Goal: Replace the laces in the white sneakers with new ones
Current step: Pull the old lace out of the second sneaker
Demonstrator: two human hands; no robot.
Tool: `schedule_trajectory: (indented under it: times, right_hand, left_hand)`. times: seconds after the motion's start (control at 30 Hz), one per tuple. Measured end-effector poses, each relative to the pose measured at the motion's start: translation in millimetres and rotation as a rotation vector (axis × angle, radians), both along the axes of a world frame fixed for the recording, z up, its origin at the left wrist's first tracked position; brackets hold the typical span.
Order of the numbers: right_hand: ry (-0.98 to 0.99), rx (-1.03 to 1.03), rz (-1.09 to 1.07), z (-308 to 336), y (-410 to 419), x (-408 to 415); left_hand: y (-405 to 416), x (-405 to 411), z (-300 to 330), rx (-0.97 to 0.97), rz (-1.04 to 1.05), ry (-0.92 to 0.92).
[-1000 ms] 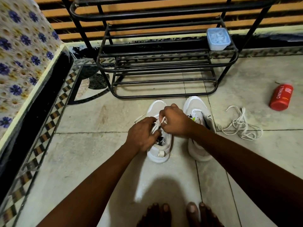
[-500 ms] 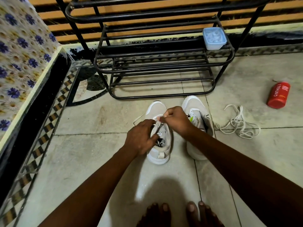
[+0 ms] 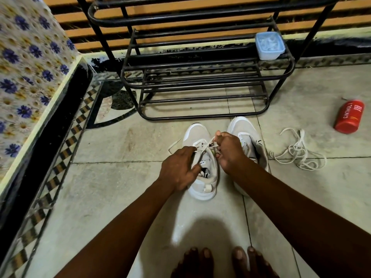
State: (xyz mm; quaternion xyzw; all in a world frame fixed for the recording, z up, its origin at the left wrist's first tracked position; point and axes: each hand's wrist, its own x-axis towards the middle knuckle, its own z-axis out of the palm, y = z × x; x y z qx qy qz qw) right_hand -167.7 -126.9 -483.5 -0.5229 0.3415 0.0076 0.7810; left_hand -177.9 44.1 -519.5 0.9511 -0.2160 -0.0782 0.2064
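The right hand [image 3: 227,151] has risen a little since a second ago, its fingers pinching the lace [image 3: 206,146] and drawing it up and away from the left sneaker [image 3: 202,163] on the floor. The left hand [image 3: 178,169] stays gripping that shoe's side. The right sneaker [image 3: 246,137] and the loose laces [image 3: 299,153] lie unmoved beside it
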Motion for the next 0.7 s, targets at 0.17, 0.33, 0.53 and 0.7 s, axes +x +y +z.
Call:
schedule_trajectory:
  times: [0.17,0.33,0.53,0.7]
  right_hand:
    - [-0.029,0.087,-0.006,-2.5,-3.7,1.2]
    - [-0.151,-0.063,0.289,-3.7,-14.1,3.1]
    - [-0.413,-1.052,0.935,-0.5,-24.7,13.3]
    - [-0.381,-1.371,1.256,4.8,-22.7,13.5]
  left_hand:
    - [3.5,1.0,7.6,0.006,0.003,0.047]
    - [10.7,6.0,12.4,-0.055,-0.008,0.183]
    - [18.4,12.9,13.8,-0.114,-0.027,0.282]
    - [9.6,10.0,11.0,-0.103,-0.013,0.202]
